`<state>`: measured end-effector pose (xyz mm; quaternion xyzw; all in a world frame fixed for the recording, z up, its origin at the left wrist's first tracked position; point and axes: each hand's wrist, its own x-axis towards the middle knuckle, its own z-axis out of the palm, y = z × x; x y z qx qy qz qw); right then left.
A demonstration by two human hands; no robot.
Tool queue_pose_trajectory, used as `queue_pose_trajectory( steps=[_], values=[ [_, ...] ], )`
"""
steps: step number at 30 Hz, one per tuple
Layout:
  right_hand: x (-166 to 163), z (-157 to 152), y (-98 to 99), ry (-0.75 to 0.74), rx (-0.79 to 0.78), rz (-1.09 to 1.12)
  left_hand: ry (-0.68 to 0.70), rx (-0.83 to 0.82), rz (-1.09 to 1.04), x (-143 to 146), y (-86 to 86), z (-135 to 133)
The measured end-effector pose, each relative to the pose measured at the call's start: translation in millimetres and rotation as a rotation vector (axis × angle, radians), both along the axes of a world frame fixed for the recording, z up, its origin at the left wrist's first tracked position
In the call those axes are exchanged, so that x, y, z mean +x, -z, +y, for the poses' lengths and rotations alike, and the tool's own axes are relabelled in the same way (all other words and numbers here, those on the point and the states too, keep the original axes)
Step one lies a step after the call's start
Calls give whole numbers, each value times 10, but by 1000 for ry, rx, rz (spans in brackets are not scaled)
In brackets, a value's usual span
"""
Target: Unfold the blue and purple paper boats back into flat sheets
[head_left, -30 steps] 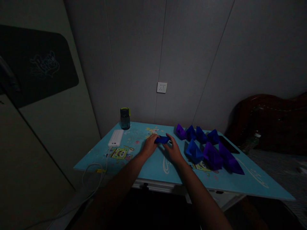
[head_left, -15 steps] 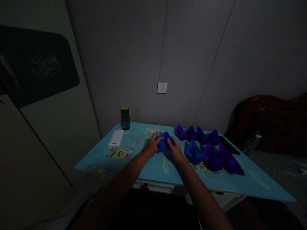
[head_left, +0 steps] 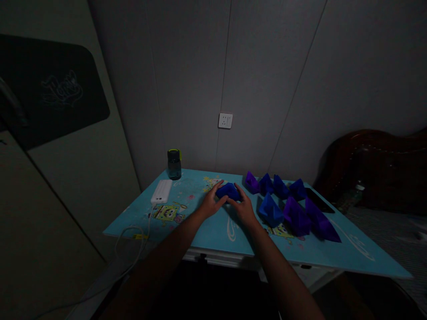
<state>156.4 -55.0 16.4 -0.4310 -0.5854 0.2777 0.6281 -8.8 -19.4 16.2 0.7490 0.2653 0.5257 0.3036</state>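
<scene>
A folded blue paper piece (head_left: 228, 191) lies on the light blue cartoon-printed table (head_left: 207, 226), between my two hands. My left hand (head_left: 211, 202) touches its left side, thumb and fingers pinched on the paper. My right hand (head_left: 244, 209) presses its right side with the fingers closed on the edge. To the right stand several finished paper boats, blue (head_left: 269, 210) and purple (head_left: 296, 216), in two rows.
A white power bank (head_left: 161, 191) with a cable (head_left: 128, 249) lies at the table's left. A dark bottle (head_left: 174, 164) stands at the back left by the wall. A black phone (head_left: 318, 200) lies behind the boats. A dark wooden headboard (head_left: 373, 169) is at right.
The blue paper was flat, then lifted and opened between both hands, and now lies lower on the table, pressed between them. The boats have not moved.
</scene>
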Motion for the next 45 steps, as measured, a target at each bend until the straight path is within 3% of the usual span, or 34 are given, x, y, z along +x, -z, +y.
queue_pose_trajectory(
  steps=[8, 16, 21, 28, 35, 45],
  values=[
    [-2, -29, 9, 29, 0, -177, -137, 13, 50, 28, -32, 28],
    [1, -44, -3, 6, -63, -220, -66, 85, 97, 16, -83, -22],
    [-7, -49, -2, -28, -41, -205, -40, 26, 41, 18, -86, -10],
    [-19, -93, -37, -11, -13, -231, -76, 26, 32, 26, -87, -4],
    [-40, -129, -71, -30, -18, -235, -81, 126, 73, 7, -128, -53],
    [-52, -87, -34, -13, -34, -220, -161, 85, 55, 17, -182, -65]
  ],
)
